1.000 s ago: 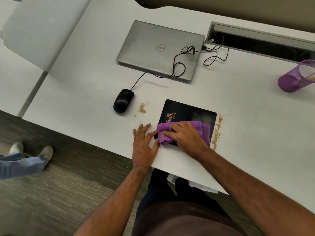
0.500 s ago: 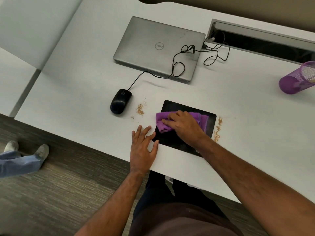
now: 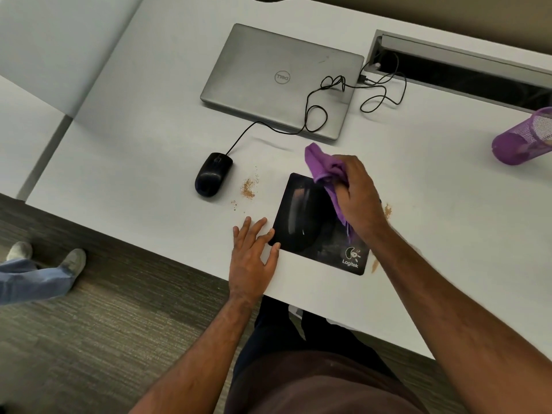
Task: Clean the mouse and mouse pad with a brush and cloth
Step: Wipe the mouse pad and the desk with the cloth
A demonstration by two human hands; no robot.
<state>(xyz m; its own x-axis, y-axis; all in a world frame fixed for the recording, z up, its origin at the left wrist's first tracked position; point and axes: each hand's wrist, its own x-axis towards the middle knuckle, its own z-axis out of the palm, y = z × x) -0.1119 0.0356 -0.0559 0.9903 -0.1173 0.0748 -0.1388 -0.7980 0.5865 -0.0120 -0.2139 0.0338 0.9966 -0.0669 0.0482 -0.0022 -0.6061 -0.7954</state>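
At the far left, on the carpet (image 3: 104, 324), stand the legs and shoes (image 3: 47, 261) of another person, partly cut off by the edge of the view. The white desk (image 3: 149, 138) fills most of the scene. On it, left of centre, lies the black mouse (image 3: 212, 174), its cable (image 3: 310, 115) running up and over the closed grey laptop (image 3: 280, 79) behind it. Just right of the mouse sits a small patch of brown crumbs (image 3: 248, 186), apart from both the mouse and the pad.

The left hand (image 3: 254, 255) lies flat on the desk near its front edge, fingers spread, with the thumb and a fingertip touching the lower left corner of the pad (image 3: 307, 222). The pad is black, lies flat on the desk near the front edge, and bears a Logitech mark in its lower right corner.

The right hand (image 3: 358, 198) is over the pad's upper right part, closed around a bunched purple cloth (image 3: 322, 165); one end of the cloth sticks up past the pad's far edge and another end trails down under the palm. Whether the cloth touches the pad cannot be told. More crumbs (image 3: 387, 210) lie just beyond the pad's right edge, partly hidden by the forearm.

Behind, right of the laptop, a cable trough (image 3: 466, 67) is set into the desk. At the far right a purple mesh cup (image 3: 522, 138) lies tilted on its side
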